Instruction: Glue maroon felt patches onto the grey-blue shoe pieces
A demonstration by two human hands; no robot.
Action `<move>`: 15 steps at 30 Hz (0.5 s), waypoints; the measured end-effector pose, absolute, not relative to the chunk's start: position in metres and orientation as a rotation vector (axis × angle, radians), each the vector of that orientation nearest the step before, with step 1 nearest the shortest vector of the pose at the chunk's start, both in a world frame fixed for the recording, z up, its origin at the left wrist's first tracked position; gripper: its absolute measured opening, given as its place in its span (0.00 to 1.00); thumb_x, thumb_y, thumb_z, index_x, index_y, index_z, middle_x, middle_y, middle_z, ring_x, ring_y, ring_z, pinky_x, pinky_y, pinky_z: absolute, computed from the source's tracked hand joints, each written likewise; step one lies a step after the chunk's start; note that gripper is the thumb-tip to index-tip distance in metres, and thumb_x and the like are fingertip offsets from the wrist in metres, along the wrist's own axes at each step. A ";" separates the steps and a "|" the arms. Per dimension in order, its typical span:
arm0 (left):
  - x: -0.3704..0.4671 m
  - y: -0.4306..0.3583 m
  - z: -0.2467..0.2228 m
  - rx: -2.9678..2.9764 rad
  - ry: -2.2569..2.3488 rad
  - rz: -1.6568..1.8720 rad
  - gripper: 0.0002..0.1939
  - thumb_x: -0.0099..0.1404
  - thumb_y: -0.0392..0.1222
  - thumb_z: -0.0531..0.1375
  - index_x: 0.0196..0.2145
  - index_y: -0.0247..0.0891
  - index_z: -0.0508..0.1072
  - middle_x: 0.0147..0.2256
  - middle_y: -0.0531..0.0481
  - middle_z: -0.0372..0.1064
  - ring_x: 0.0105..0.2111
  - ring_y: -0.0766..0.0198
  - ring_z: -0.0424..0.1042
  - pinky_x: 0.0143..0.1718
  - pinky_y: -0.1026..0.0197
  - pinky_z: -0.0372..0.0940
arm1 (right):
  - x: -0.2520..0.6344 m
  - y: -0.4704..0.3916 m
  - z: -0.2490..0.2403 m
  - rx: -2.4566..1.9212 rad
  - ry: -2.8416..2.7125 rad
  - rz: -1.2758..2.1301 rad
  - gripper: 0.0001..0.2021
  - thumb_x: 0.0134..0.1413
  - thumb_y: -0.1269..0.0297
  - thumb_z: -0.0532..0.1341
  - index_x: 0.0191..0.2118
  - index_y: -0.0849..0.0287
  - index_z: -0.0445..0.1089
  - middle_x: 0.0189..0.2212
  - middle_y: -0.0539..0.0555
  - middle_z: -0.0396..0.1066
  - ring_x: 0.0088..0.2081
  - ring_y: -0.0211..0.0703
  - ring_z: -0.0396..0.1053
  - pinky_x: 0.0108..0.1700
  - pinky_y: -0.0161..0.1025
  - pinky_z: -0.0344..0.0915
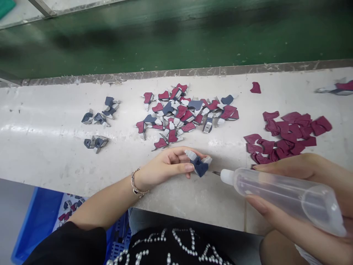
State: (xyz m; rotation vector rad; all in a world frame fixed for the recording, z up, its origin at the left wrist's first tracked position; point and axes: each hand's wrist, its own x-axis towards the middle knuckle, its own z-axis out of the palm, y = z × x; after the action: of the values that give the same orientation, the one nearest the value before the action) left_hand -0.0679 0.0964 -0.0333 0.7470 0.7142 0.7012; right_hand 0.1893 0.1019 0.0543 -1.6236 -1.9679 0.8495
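My left hand (171, 165), with a bracelet on the wrist, pinches a small dark blue and grey plastic part (200, 166) over the table's near side. In my right hand (306, 198) is a translucent squeeze bottle (286, 195) with a white cap and a thin metal tip. The tip points left, a short way from the held part, and does not touch it. Beyond my left hand lies a pile of maroon, blue and grey parts (180, 112). Flat maroon pieces (292, 129) lie heaped beyond the bottle.
Several blue-grey parts (100, 119) lie on the white table (41, 136) at the left. One maroon piece (256, 87) and another part (342, 87) are at the upper right. A green strip (176, 40) runs behind. A blue bin (38, 221) stands at the lower left.
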 end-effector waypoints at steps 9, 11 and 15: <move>-0.068 0.097 -0.037 0.725 0.660 0.664 0.17 0.67 0.42 0.64 0.52 0.37 0.75 0.52 0.39 0.74 0.39 0.67 0.76 0.35 0.69 0.72 | 0.171 0.103 0.062 -1.603 -1.979 0.887 0.20 0.50 0.40 0.64 0.31 0.52 0.70 0.19 0.49 0.65 0.20 0.44 0.66 0.16 0.34 0.61; -0.067 0.097 -0.037 0.718 0.641 0.649 0.17 0.67 0.42 0.64 0.52 0.36 0.75 0.51 0.39 0.74 0.40 0.67 0.75 0.34 0.70 0.72 | 0.180 0.102 0.059 -1.559 -2.025 0.921 0.17 0.51 0.43 0.65 0.34 0.52 0.69 0.21 0.48 0.69 0.19 0.42 0.67 0.15 0.32 0.62; -0.067 0.097 -0.037 0.661 0.612 0.598 0.17 0.65 0.44 0.65 0.50 0.37 0.76 0.49 0.40 0.74 0.36 0.68 0.74 0.30 0.71 0.71 | 0.197 0.101 0.053 -1.439 -2.106 0.980 0.14 0.48 0.49 0.69 0.37 0.48 0.69 0.24 0.43 0.74 0.18 0.37 0.69 0.14 0.27 0.63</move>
State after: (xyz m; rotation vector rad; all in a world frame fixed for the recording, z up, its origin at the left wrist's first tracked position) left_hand -0.0669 0.0972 -0.0367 0.6614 0.6122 0.5981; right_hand 0.1967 0.1005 0.0526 -1.4389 -2.1057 0.9796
